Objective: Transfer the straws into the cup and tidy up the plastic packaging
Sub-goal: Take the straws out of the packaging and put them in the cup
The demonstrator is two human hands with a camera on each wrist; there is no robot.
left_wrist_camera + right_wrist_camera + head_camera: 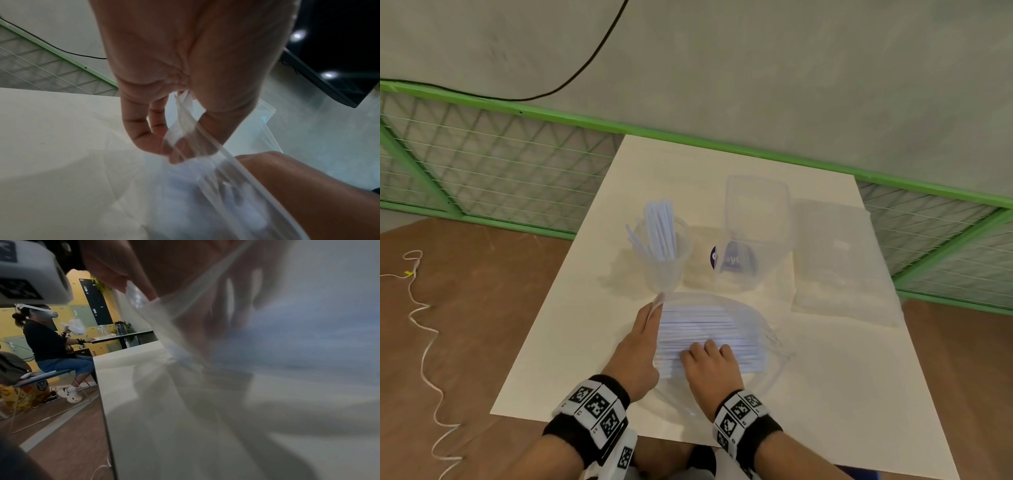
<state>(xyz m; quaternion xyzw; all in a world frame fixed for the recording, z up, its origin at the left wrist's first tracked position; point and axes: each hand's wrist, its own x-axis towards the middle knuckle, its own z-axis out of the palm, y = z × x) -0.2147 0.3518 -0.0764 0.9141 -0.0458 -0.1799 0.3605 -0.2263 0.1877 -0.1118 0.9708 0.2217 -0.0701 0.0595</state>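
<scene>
A: Where are the straws?

B: Most lie flat in a clear plastic bag (750,308) on the pale bench (842,394). The right hand (710,368) is inside its mouth, fingers curled over the pale blue straws (698,325).

A: The left hand (635,349)?

B: It pinches the bag's thin, glossy rim and lifts it. Behind stands the clear cup (666,253) with upright straws.

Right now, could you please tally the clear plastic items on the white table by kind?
Cup holding straws: 1
Square container: 1
Straw bag under the hands: 1
Flat bag at the right: 1
Total: 4
</scene>
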